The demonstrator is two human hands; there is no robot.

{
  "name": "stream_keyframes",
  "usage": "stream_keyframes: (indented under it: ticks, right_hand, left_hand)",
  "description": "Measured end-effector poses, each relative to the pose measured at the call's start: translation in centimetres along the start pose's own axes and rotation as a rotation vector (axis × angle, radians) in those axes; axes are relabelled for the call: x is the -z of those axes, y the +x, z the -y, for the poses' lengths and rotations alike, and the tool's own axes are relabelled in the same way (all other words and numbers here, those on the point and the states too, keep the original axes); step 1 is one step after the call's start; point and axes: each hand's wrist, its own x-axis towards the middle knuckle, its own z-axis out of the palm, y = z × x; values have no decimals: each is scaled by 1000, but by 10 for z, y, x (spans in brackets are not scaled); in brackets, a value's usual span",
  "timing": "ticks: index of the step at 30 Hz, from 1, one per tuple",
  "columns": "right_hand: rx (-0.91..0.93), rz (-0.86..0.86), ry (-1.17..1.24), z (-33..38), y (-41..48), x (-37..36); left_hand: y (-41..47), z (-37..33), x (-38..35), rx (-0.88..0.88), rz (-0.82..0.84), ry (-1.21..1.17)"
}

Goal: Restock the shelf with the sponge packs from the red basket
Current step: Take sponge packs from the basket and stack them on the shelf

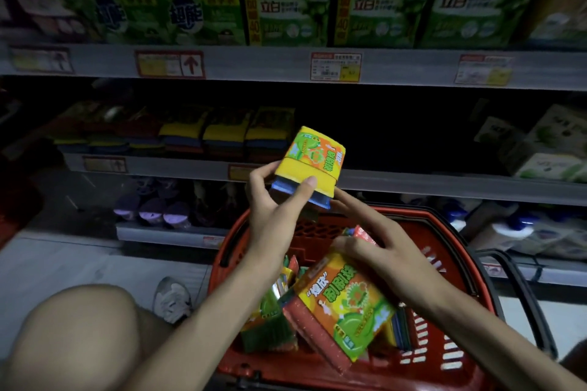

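Observation:
My left hand grips a yellow and blue sponge pack with an orange-green label, held up in front of the middle shelf. My right hand rests over the red basket, its thumb and fingers on another sponge pack lying tilted inside. One finger reaches up to the raised pack's lower corner. More packs stand in the basket's left part. A row of stocked sponge packs lines the shelf at left; the shelf behind the raised pack is dark and bare.
Green detergent boxes fill the top shelf. White boxes sit on the middle shelf at right. Purple items occupy the lowest shelf at left, bottles at right. My knee and shoe are at lower left.

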Motion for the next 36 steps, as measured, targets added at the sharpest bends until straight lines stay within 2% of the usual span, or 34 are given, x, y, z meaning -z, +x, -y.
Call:
stream_keyframes:
  ticks: [6,11,16,22,29,36]
  right_hand:
    - [-6,-85,120,-6,-2,4]
    - [10,-137,17,-16,-1,8]
    - [34,-146,21,-23,2,7]
    - [52,-171,96,-23,19,8]
    - [73,-234,44,-39,60,8]
    - [15,-242,48,-53,86,8]
  left_hand:
    - [6,-8,2,-39,188,247]
    - [6,-14,1,-80,239,313]
    - [11,-13,4,1,297,309]
    - [17,-11,-3,26,263,287]
    - [45,-3,-10,25,163,289]
    - [69,13,-18,98,103,128]
